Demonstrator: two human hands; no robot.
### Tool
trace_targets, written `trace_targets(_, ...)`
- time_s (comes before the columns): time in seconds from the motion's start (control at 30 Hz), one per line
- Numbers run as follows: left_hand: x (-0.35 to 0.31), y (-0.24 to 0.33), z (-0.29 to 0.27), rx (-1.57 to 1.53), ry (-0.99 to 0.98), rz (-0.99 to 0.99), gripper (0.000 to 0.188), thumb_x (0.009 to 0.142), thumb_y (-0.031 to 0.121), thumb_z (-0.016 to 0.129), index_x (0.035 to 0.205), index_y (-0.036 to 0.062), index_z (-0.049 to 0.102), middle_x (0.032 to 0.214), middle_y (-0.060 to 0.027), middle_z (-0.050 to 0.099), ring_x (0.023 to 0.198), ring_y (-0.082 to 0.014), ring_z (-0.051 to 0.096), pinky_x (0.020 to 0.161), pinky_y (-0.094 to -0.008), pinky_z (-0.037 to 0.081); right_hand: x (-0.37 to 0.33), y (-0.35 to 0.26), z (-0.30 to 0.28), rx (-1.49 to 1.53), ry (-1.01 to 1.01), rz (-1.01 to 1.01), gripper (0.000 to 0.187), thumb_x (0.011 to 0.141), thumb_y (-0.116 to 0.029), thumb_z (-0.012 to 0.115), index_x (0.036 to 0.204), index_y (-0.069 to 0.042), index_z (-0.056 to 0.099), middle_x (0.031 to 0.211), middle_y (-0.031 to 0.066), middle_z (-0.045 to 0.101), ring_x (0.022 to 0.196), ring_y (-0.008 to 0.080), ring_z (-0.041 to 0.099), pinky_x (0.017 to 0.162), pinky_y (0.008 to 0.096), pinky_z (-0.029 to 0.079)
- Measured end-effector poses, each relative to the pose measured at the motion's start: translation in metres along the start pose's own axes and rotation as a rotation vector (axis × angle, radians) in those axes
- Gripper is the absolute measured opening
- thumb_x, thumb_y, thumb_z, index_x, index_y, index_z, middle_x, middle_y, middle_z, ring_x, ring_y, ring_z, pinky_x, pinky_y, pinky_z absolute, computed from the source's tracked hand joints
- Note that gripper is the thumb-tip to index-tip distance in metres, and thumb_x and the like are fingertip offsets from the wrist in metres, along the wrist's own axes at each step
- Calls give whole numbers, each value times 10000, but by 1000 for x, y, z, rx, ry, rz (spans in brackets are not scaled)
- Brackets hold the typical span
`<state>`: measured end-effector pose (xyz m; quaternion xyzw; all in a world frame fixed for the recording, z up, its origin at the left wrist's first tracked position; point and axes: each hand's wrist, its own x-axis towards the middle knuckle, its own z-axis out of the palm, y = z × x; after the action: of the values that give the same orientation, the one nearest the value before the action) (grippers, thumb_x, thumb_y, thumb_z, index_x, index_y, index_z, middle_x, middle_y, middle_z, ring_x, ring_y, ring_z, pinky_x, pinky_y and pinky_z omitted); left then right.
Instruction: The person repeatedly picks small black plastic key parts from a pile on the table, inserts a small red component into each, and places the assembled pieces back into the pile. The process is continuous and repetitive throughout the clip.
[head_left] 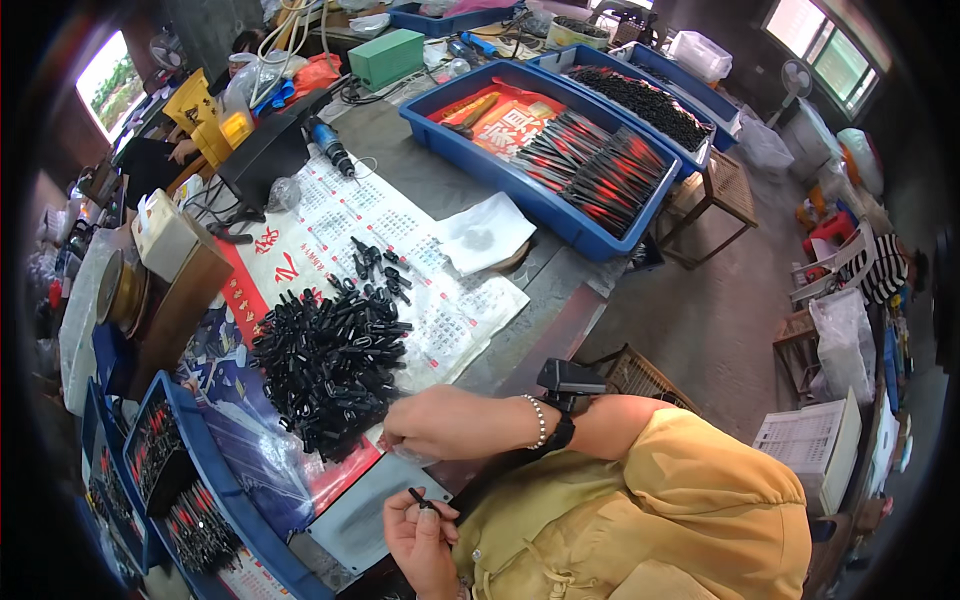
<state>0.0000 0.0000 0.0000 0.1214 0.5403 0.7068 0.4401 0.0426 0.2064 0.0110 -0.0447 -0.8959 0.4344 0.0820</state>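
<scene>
My left hand (420,540), low in the head view, pinches a small black plastic piece (422,498) between thumb and fingers. Above it, my right hand (425,422) is at the lower right edge of a heap of small black plastic pieces (325,370), many with a slot or loop. The right fingers are curled together, and what they hold, if anything, is hidden. Something clear lies just under that hand. Beneath both hands is a grey board (355,520) at the table's near edge. Printed paper sheets (450,335) lie under the heap.
Blue trays (440,135) with black-and-red sticks stand at the back and lower left. A blue-and-black power tool (330,145) rests beyond the heap. A wooden block (180,310) and a spool (122,288) are at left; stools (730,185) are at right.
</scene>
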Motion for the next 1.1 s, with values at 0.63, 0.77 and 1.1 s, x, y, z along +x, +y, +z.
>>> trace_targets(0.63, -5, 14, 10, -4, 15, -48, 203, 926, 121, 556, 1065, -9, 485, 810, -151, 639, 517, -87, 499, 485, -177, 396, -19, -21, 11, 1111, 84, 364, 72, 898, -75, 607, 921, -9, 588, 829, 19, 599, 667, 51, 581, 565, 193, 480)
trace_targets(0.77, -10, 14, 7, -6, 22, -94, 175, 932, 82, 529, 1069, -17, 482, 824, -154, 642, 552, -79, 505, 518, -167, 400, -24, -26, 8, 1205, 24, 506, 70, 908, -65, 604, 958, -16, 608, 826, 17, 631, 699, 54, 600, 607, 185, 480)
trace_targets(1.1, -9, 16, 3, -144, -73, -82, 217, 929, 33, 551, 1103, -5, 427, 918, -134, 634, 649, -59, 531, 557, -176, 416, -26, -28, 14, 1073, -11, 477, 127, 905, -85, 614, 985, 15, 616, 867, 31, 626, 704, 69, 583, 629, 200, 490)
